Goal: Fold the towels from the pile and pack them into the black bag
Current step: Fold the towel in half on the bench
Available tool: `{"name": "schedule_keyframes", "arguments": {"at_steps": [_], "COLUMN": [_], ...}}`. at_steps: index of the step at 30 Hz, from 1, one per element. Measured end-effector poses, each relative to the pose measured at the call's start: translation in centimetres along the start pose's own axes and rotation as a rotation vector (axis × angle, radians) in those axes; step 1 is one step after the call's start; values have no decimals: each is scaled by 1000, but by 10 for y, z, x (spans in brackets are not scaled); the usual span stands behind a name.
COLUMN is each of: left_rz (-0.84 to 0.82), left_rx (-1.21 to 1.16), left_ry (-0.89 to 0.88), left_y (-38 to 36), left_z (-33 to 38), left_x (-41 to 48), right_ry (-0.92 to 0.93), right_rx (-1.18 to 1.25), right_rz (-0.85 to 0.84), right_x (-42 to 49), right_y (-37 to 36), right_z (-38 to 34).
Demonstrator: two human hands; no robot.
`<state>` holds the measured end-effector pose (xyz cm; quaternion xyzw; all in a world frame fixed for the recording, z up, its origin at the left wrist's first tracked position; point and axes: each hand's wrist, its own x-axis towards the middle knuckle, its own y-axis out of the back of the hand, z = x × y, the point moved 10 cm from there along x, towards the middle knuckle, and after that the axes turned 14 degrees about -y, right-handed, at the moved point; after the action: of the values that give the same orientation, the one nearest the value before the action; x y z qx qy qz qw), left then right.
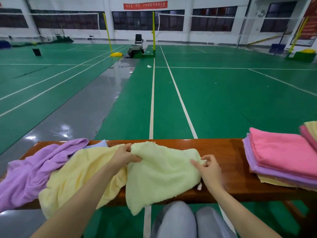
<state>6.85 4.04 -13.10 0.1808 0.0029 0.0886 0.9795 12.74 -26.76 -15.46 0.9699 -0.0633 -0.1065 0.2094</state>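
A pale green towel (159,176) lies crumpled on the wooden bench (221,148), one corner hanging over the front edge. My left hand (123,156) grips its upper left edge. My right hand (208,170) pinches its right edge with thumb and fingers. To the left lies the unfolded pile: a yellow towel (77,176) and a purple towel (32,167), with a bit of light blue cloth (101,144) behind. A stack of folded towels (283,158), pink on top and purple and yellow below, sits at the bench's right end. No black bag shows.
My knees in grey trousers (187,220) are just under the bench's front edge. Beyond the bench stretches a green court floor (223,100) with white lines. More folded towels (310,133) sit at the far right edge.
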Motion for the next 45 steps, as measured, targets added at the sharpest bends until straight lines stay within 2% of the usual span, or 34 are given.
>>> {"name": "schedule_keyframes", "arguments": {"at_steps": [2,6,8,11,14,17,21,23,25,27,29,30,34,39,45], "left_rz": [-77,-209,-174,5,171,192,25,34,-2,-270,-589,-677,-723,-722,-737], "left_rx": [-68,-39,41,198,330,389,679,886,931,888,949,984,1033,1120,1061], "left_ry": [9,-34,-98,-200,-229,-107,-25,-161,-417,-593,-654,-665,-658,-688,-571], "left_y": [-8,-27,-24,-5,9,14,4,-6,-30,-74,-115,-127,-135,-133,-130], "left_z": [1,13,19,27,33,19,-5,10,36,46,39,33,25,26,27], "left_x": [0,-1,4,14,21,26,27,16,0,-23,-45,-51,-54,-59,-54], "right_ry": [-56,-186,-252,-363,-426,-508,-604,-622,-596,-546,-514,-498,-402,-396,-379], "right_rx": [23,-125,-279,-403,-124,184,330,358,333,312,321,332,359,421,404], "right_rz": [92,-89,-148,-205,-224,-287,-162,-117,-90,-60,-42,-37,-37,-65,-97], "right_x": [10,22,25,26,30,29,33,34,36,39,40,41,42,40,38], "right_y": [12,-15,-24,-21,-6,3,28,39,48,54,55,55,57,59,63], "right_z": [5,7,10,14,15,21,37,44,46,44,39,37,29,29,22]}}
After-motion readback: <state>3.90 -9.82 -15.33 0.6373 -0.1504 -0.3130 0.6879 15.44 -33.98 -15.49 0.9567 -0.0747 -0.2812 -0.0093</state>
